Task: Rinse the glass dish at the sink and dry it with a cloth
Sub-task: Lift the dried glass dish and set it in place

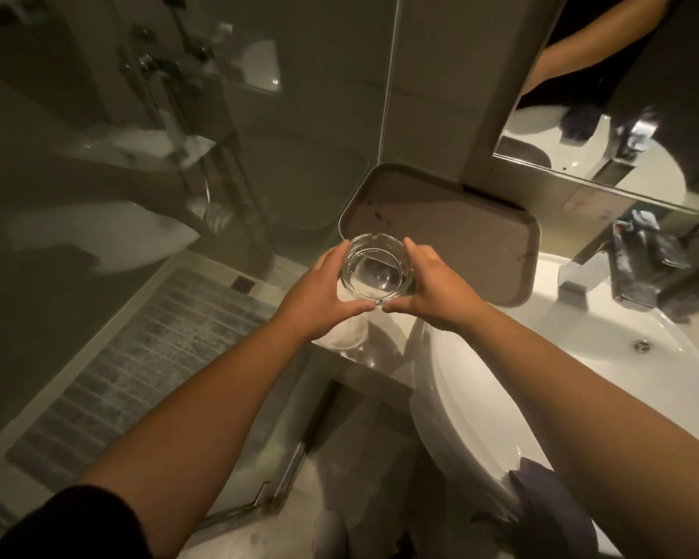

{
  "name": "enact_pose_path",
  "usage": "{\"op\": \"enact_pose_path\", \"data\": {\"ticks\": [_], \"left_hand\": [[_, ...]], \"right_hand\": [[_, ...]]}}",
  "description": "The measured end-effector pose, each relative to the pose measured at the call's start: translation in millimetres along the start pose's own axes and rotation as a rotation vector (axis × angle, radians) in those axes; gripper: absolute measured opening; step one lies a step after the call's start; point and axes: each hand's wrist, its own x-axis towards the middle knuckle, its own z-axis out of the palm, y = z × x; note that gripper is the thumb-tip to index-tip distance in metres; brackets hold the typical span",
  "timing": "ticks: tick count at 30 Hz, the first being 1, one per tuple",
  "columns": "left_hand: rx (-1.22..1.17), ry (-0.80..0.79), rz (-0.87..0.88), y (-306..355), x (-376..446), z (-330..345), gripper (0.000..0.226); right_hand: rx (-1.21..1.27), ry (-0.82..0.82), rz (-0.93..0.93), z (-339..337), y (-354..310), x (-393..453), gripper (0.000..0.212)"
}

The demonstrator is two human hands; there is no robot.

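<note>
Both hands — left hand (319,294), right hand (432,288) — cupping glass dish (376,270), beside sink (582,357)

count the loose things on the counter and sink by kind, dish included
glass dish: 1, in both hands
brown tray: 1
dark cloths: 2, on faucet and sink rim
white cloth: 1
total: 5

A single wide-angle view is taken from the head, aimed forward and steeply down. Both forearms are seen stretching away from the bottom edge. The sink (582,369) is framed at right, the tray (440,219) at centre, the floor far below at left.
</note>
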Motion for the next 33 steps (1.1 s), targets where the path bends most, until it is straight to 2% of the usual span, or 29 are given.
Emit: {"op": "enact_pose_path", "data": {"ticks": [7,12,21,33], "left_hand": [[0.019,-0.025,0.068,18.9,39.4,-3.4,0.103],[0.037,-0.070,0.058,19.2,82.5,14.0,0.103],[0.147,-0.140,0.042,16.5,169.7,40.5,0.103],[0.198,-0.157,0.064,3.2,222.2,52.3,0.102]], "right_hand": [[0.002,0.075,0.008,-27.3,13.9,13.3,0.091],[-0.029,0.082,0.048,-34.2,47.5,41.3,0.095],[-0.055,0.080,0.031,-45.0,107.1,111.9,0.088],[-0.050,0.059,0.102,-47.9,129.7,154.2,0.100]]}}
